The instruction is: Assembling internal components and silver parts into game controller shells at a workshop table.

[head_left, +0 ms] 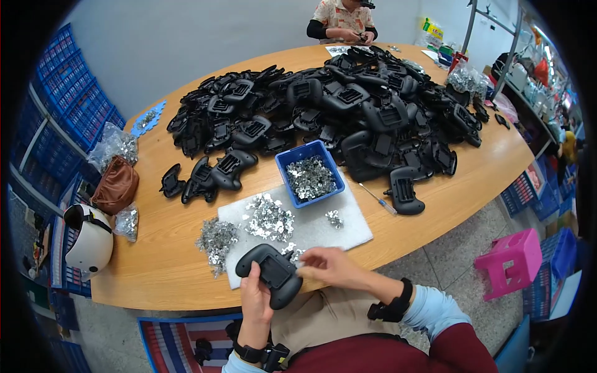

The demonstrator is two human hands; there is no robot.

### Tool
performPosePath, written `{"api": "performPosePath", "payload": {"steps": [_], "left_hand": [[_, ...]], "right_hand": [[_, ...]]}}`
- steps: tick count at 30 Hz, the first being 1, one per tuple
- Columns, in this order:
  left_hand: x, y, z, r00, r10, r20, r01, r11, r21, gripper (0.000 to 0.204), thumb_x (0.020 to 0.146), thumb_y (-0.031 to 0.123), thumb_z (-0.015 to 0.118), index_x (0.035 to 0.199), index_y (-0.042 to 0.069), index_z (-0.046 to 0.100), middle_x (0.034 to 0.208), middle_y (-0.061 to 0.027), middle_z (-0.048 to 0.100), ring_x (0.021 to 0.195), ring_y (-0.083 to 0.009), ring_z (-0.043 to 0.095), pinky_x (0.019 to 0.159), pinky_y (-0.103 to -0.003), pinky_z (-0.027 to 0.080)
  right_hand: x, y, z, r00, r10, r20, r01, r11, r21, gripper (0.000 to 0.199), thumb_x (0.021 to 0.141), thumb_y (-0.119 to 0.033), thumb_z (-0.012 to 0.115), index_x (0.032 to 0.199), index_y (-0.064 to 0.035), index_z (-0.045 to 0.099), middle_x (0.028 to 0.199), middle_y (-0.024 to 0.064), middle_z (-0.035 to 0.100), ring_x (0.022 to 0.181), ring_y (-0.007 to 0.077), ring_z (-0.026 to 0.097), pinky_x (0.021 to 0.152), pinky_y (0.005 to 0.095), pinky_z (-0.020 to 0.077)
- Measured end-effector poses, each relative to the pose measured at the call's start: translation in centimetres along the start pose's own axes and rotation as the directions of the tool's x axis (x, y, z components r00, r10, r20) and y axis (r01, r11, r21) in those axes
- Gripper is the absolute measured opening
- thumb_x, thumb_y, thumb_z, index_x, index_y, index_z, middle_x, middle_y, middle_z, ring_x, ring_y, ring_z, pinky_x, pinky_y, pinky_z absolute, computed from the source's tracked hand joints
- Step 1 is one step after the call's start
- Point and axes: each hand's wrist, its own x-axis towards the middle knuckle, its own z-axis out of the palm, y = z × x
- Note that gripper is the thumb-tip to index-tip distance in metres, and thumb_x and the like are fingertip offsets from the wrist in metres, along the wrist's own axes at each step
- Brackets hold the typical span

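My left hand [254,298] grips a black game-controller shell [271,268] at its left side and lower grip, thumb on its face. A rectangular recess in the shell faces up. At the shell's right edge is my right hand [333,266], fingers bent toward the thumb in a pinch; anything between the fingertips is too small to make out. Just beyond the shell, small shiny metal pieces [268,217] lie heaped on a white foam sheet [351,231]. Another heap of small metal parts [216,241] spreads over the sheet's left edge. A blue bin [308,200] full of such parts stands on the sheet.
A large pile of black controller shells [305,93] covers the table's [448,205] far half. A thin pen-like tool [377,198] lies right of the bin. At left are a brown pouch [116,184] and white helmet [88,242]. A person [345,25] sits opposite; a pink stool [510,261] stands right.
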Motion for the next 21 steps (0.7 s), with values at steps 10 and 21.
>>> {"api": "performPosePath", "payload": {"steps": [10,21], "left_hand": [[-0.8,1.3,-2.7,0.992,0.077,-0.1,-0.078,0.997,-0.001,0.021,0.091,0.018,0.051,0.104,0.002,0.055,0.096,-0.0086,0.063,0.087,-0.0171,0.062,0.078,-0.032,0.052],[-0.9,0.9,-3.1,0.993,0.018,-0.12,-0.016,1.0,0.016,0.022,0.091,0.017,0.051,0.104,0.0,0.055,0.095,-0.0096,0.063,0.085,-0.0172,0.062,0.077,-0.031,0.051]], "right_hand": [[2.0,1.9,-5.8,0.923,-0.219,-0.317,-0.131,0.596,-0.792,0.019,0.073,-0.02,0.065,0.07,-0.0023,0.058,0.071,0.0137,0.059,0.063,0.0293,0.059,0.057,0.0382,0.0469],[1.6,0.8,-5.3,0.983,-0.074,-0.171,-0.033,0.832,-0.554,0.013,0.074,-0.017,0.063,0.076,-0.0045,0.06,0.073,0.0117,0.059,0.064,0.028,0.058,0.059,0.0363,0.0474]]}}
